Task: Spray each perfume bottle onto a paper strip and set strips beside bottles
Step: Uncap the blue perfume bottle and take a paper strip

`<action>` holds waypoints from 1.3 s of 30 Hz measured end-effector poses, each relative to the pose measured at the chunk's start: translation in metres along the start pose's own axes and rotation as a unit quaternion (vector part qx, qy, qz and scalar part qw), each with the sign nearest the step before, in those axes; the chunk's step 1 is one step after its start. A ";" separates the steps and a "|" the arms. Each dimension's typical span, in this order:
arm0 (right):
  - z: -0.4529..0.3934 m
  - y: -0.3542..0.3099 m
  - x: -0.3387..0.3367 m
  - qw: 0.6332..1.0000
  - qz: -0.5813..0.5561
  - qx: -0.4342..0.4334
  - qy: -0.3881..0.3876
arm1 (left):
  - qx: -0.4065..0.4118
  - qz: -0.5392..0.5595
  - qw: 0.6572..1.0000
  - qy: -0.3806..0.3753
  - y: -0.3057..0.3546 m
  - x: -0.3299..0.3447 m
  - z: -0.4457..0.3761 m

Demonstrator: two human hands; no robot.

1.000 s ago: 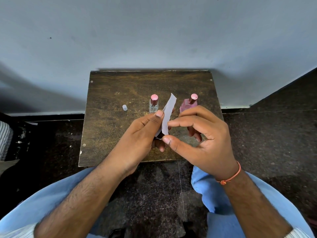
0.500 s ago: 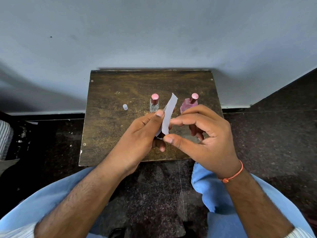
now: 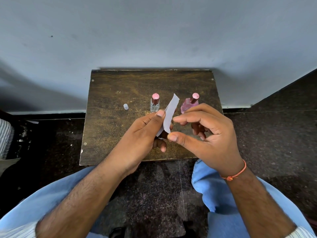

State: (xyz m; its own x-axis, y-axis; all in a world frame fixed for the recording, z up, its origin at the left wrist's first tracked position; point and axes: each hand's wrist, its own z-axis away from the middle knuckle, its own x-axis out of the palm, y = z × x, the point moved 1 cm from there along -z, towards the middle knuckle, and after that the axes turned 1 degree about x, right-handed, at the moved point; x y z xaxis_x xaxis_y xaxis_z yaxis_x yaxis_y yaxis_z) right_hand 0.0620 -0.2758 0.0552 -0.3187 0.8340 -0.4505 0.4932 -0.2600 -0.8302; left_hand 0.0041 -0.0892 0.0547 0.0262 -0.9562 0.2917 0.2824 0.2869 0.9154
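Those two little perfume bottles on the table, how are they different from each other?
The left bottle is clear glass, slim and square-sided; the right bottle is pink and wider, with rounded shoulders. The left bottle shows in full, while the right bottle is partly hidden behind the right hand. Both stand upright with pink-topped caps.

paper strip [image 3: 169, 114]: lower end hidden behind the left hand [image 3: 142, 134]
pink bottle [image 3: 187, 104]: base covered by the right hand [image 3: 211, 140]
clear bottle [image 3: 154, 104]: bottom edge behind the left thumb
small cap [image 3: 125, 106]: too small to tell what it is
forearms: cut off by the bottom edge
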 end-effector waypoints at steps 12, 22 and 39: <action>-0.005 -0.004 0.000 0.991 0.100 -0.083 -0.032 | -0.036 -0.018 0.999 -0.004 0.001 -0.002 0.002; -0.004 0.000 -0.002 0.984 0.119 -0.115 -0.063 | -0.058 -0.059 0.996 -0.039 0.002 -0.001 0.002; 0.000 0.004 -0.005 0.994 0.075 -0.076 -0.031 | -0.057 -0.009 0.997 -0.051 -0.005 -0.004 -0.001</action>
State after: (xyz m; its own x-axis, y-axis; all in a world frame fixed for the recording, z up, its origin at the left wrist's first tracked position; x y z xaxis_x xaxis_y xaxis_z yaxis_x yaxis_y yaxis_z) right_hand 0.0657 -0.2814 0.0544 -0.2792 0.7594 -0.5877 0.6542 -0.2976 -0.6953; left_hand 0.0036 -0.0871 0.0492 -0.0763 -0.9482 0.3084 0.3899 0.2563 0.8844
